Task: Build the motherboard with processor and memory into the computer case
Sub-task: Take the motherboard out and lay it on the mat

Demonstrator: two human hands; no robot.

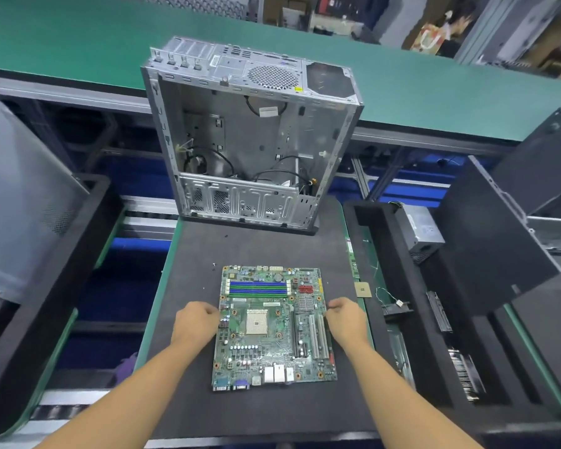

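Observation:
A green motherboard [272,325] lies flat on the dark mat [256,247], its white processor socket empty and its blue and green memory slots empty. My left hand [196,322] grips the board's left edge with curled fingers. My right hand [345,319] grips the right edge the same way. An open silver computer case [250,134] lies beyond the board, loose black cables inside. A small square processor [362,290] sits on the mat right of the board. A green memory stick [353,257] lies along the mat's right edge.
A black foam tray [399,286] on the right holds a silver power supply [421,228], a wired part and other components. Dark case panels [499,247] lean at far right. A clear bag in a black tray [23,202] stands at left. A green conveyor [94,37] runs behind.

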